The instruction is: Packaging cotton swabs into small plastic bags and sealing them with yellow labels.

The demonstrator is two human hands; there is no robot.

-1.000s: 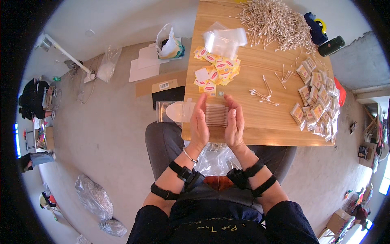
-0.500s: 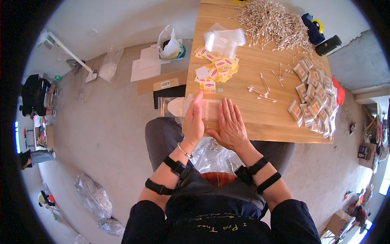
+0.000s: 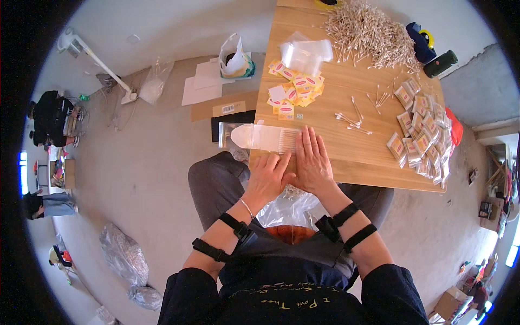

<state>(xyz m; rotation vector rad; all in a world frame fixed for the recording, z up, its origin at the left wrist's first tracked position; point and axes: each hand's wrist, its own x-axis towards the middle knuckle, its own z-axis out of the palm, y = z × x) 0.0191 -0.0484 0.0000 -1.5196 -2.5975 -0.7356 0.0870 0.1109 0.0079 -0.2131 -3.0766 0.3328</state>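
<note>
A row of cotton swabs (image 3: 287, 140) lies side by side at the left front of the wooden table. Left of them is a flat white piece with a tapered end (image 3: 253, 136), and a clear plastic piece (image 3: 223, 135) shows past that end, over the table's edge. Flat on the table, my right hand (image 3: 314, 162) borders the row's right end with its fingers stretched out. My left hand (image 3: 266, 177) is just below the row, fingers extended and fingertips at its near edge. The two thumbs come close together; neither hand visibly grips anything.
Yellow-and-white cards (image 3: 298, 89) and clear bags (image 3: 306, 57) lie beyond the row. A large heap of loose swabs (image 3: 374, 35) covers the far end. Filled packets (image 3: 422, 127) are piled at right; a few loose swabs (image 3: 355, 119) lie mid-table. A dark cylinder (image 3: 441, 64) stands at the far right.
My left hand has moved from the row's left end down to its near edge, uncovering the white piece. My right hand stays flat at the right end.
</note>
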